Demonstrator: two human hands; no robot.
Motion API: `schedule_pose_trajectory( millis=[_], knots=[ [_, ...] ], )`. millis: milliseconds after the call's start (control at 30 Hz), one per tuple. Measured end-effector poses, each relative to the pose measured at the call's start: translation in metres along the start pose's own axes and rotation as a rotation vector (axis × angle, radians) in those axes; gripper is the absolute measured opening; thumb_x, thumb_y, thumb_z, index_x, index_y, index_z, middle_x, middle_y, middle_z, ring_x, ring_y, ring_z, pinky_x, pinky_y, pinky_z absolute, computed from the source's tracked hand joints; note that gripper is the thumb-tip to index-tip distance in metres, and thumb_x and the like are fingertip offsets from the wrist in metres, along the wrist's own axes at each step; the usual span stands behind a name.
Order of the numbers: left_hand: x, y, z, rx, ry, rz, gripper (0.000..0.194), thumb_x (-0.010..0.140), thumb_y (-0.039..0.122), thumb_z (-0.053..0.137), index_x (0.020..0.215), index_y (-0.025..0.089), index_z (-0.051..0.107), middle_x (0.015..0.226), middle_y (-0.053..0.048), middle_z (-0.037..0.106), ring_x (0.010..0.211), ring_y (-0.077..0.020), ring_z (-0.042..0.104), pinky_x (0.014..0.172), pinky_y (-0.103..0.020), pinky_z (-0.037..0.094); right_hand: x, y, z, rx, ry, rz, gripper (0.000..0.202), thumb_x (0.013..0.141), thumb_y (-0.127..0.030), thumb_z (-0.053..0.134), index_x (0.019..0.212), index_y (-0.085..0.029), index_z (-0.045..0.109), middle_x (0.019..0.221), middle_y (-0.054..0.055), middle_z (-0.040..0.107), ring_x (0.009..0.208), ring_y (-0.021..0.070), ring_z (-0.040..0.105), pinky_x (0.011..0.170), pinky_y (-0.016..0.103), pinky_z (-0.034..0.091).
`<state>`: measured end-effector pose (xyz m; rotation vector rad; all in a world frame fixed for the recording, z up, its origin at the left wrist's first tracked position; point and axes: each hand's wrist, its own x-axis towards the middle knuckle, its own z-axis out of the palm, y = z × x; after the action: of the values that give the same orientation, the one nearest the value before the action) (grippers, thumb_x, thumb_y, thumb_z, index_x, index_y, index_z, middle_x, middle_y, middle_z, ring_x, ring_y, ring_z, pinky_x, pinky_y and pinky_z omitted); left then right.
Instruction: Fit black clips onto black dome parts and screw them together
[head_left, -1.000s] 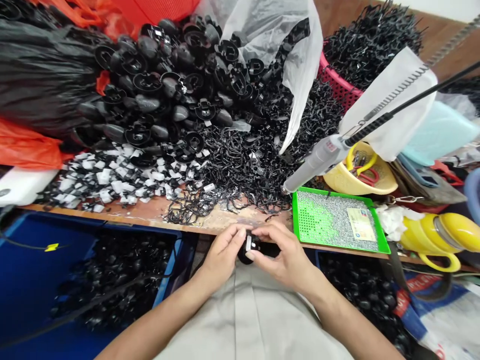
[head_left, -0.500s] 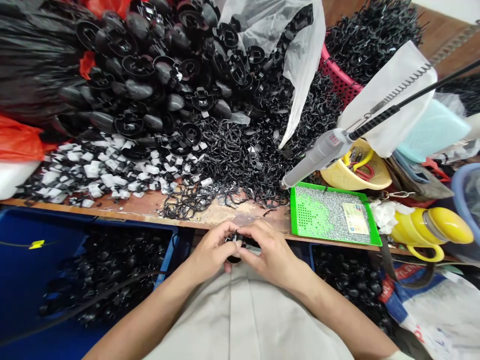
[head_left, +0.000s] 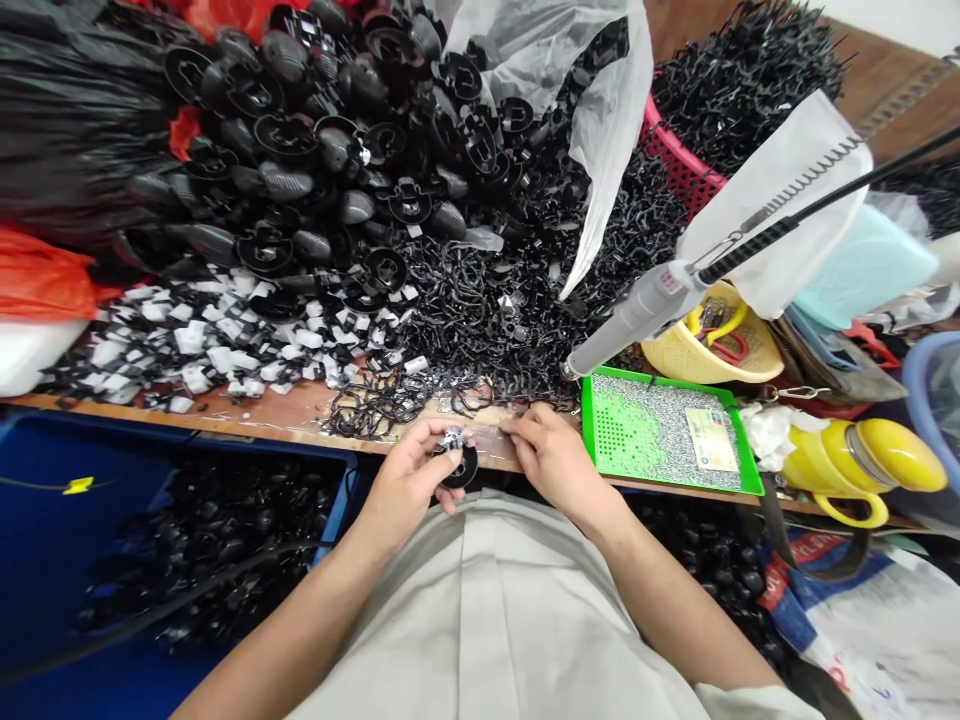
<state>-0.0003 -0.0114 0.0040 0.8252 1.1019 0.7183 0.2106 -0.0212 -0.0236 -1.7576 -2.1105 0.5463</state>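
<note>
My left hand (head_left: pixel 412 482) is closed around a round black plastic part (head_left: pixel 463 470), held just in front of the bench edge. The part has a dark disc-shaped rim, and a silvery-white fitting shows on its top between thumb and fingers. My right hand (head_left: pixel 551 455) rests on the bench edge, its fingers bent together and tips down on the wood. Whatever those fingertips hold, if anything, is too small to make out. Just beyond them lie thin curved black plastic pieces (head_left: pixel 465 393), strewn out from a large pile.
Black cup-like parts (head_left: pixel 285 135) are heaped at the back left, above small white-and-black pieces (head_left: pixel 202 340). An electric screwdriver (head_left: pixel 630 320) hangs over a green tray (head_left: pixel 589 425) of small screws. A yellow bottle (head_left: pixel 892 455) stands right; a blue bin (head_left: pixel 45 560) sits lower left.
My hands were together on the black part. Now my right hand has let go and moved right and forward onto the bench edge. My left hand keeps the part, now more exposed.
</note>
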Motion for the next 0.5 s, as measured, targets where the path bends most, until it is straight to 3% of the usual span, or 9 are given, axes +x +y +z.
schedule_pose_trajectory(
  millis=[100, 200, 300, 500],
  knots=[
    [0.001, -0.002, -0.002, -0.016, 0.087, 0.061, 0.037, 0.077, 0.032, 0.068, 0.109, 0.021, 0.051, 0.099, -0.003, 0.063, 0.052, -0.0102, 0.062, 0.041, -0.022, 0.050, -0.005, 0.008, -0.002, 0.118, 0.031, -0.088, 0.026, 0.090, -0.011, 0.047, 0.101, -0.020, 0.068, 0.102, 0.009, 0.061, 0.096, 0.0198, 0.061, 0.087, 0.033, 0.052],
    [0.002, -0.003, -0.002, -0.043, 0.155, 0.118, 0.038, 0.075, 0.031, 0.070, 0.106, 0.021, 0.050, 0.099, -0.003, 0.064, 0.054, -0.0107, 0.063, 0.044, -0.023, 0.053, -0.006, 0.013, -0.003, 0.038, 0.130, -0.006, 0.028, 0.089, -0.009, 0.044, 0.101, -0.015, 0.068, 0.103, 0.012, 0.060, 0.100, 0.0231, 0.060, 0.090, 0.037, 0.051],
    [0.002, -0.002, 0.000, -0.073, 0.197, 0.140, 0.040, 0.073, 0.031, 0.072, 0.106, 0.021, 0.051, 0.100, -0.002, 0.064, 0.057, -0.0109, 0.064, 0.048, -0.025, 0.056, -0.005, 0.006, -0.002, -0.024, 0.200, 0.030, 0.025, 0.090, -0.013, 0.048, 0.104, -0.017, 0.069, 0.099, 0.012, 0.060, 0.097, 0.0245, 0.059, 0.086, 0.039, 0.051],
    [-0.001, -0.003, 0.005, -0.039, 0.137, 0.086, 0.042, 0.073, 0.032, 0.072, 0.107, 0.020, 0.051, 0.100, -0.003, 0.064, 0.050, -0.0095, 0.062, 0.039, -0.021, 0.051, 0.011, -0.017, 0.005, 0.119, -0.068, -0.110, 0.017, 0.091, -0.020, 0.055, 0.100, -0.023, 0.070, 0.088, 0.005, 0.061, 0.082, 0.0168, 0.060, 0.076, 0.028, 0.049]
  ],
)
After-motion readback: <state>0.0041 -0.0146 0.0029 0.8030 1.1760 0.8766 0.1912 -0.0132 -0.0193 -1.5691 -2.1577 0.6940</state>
